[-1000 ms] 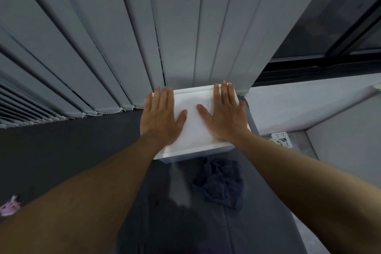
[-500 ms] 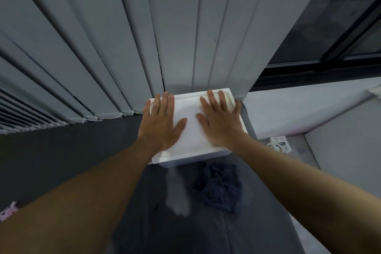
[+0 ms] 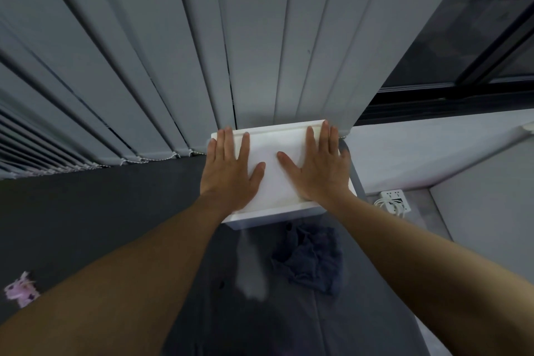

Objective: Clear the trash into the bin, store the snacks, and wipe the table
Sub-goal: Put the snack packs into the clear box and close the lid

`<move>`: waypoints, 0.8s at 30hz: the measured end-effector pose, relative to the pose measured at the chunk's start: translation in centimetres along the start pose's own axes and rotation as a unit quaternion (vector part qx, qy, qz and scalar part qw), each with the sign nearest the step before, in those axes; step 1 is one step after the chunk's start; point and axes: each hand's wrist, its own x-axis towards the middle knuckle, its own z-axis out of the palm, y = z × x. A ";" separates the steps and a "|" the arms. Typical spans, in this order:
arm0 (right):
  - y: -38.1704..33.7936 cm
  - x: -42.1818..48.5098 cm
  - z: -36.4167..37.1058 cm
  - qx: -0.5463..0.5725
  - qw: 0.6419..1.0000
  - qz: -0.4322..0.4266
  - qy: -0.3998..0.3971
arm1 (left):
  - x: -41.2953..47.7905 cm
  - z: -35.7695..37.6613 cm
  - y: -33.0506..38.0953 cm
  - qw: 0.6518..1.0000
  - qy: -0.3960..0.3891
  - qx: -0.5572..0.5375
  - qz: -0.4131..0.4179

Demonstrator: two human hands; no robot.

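Head view: left hand (image 3: 231,173) and right hand (image 3: 316,173) rest released, flat fingers (image 3: 228,141) on the white box (image 3: 274,150); snacks seem stored. Behind the fingers lies the cloth (image 3: 309,260); wiping the bench (image 3: 115,211) probably remains.

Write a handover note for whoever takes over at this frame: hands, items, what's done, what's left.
Left hand and right hand: both flat on the lid of the white box, fingers straight.
White box: lid on, at the far edge of the table, against the blinds; contents hidden.
Blue cloth: crumpled on the table just in front of the box.
Pink item: on the table, far left.
Left: bin or store the pink item, then wipe the table.
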 end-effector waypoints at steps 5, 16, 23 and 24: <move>0.2 0.2 -0.1 -0.015 0.999 -0.028 -0.016 | 0.3 0.0 0.0 1.000 -0.017 0.018 0.004; 0.0 0.1 0.1 -0.020 0.998 -0.064 0.002 | 1.1 -1.3 -1.1 0.999 0.015 0.023 0.027; -0.2 0.2 -0.2 -0.001 1.000 -0.026 0.004 | 2.5 -0.9 -0.6 0.999 0.036 -0.013 0.003; -0.2 0.2 -0.2 -0.002 1.000 -0.025 0.002 | 2.6 -0.9 -0.6 0.999 0.038 -0.005 0.002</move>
